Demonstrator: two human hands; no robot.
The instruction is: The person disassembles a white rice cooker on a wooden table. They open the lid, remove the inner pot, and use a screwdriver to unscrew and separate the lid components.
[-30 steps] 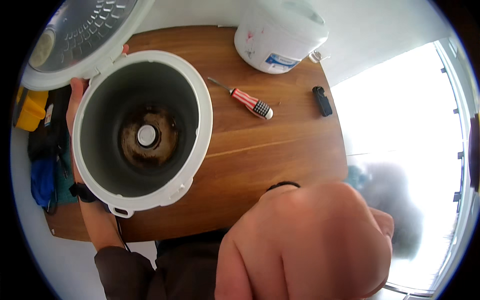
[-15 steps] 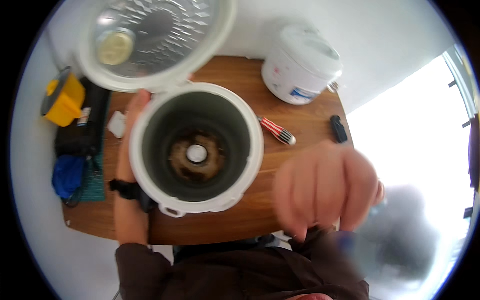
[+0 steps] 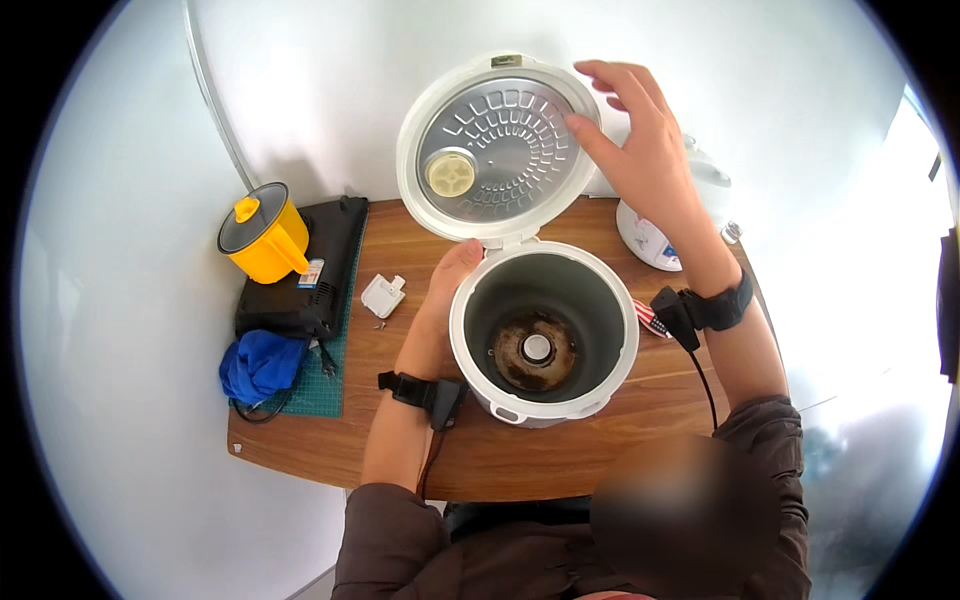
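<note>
A white rice cooker (image 3: 545,412) stands on the table with its inner pot out. Its bare well shows a brown-stained heating plate (image 3: 510,355) around a round pale centre button (image 3: 537,348). The raised lid (image 3: 570,205) leans back and shows a patterned metal inner plate with a cream round vent cap (image 3: 451,175). My left hand (image 3: 455,272) holds the cooker's back left side by the hinge, its fingers mostly hidden behind. At the lid's right rim my right hand (image 3: 640,145) is open, fingers apart, the thumb at or very near the rim.
A second white cooker (image 3: 645,240) is partly behind my right arm. A striped handle (image 3: 652,318) lies right of the well. On the left are a yellow pot (image 3: 275,250) on a black appliance (image 3: 320,285), a blue cloth (image 3: 260,366), a green mat (image 3: 330,385) and a small white cover (image 3: 383,297).
My right hand has gone from a closed fist low on the right, near the camera, up to the lid's right rim, and opened. The view has shifted; my left hand stays at the cooker.
</note>
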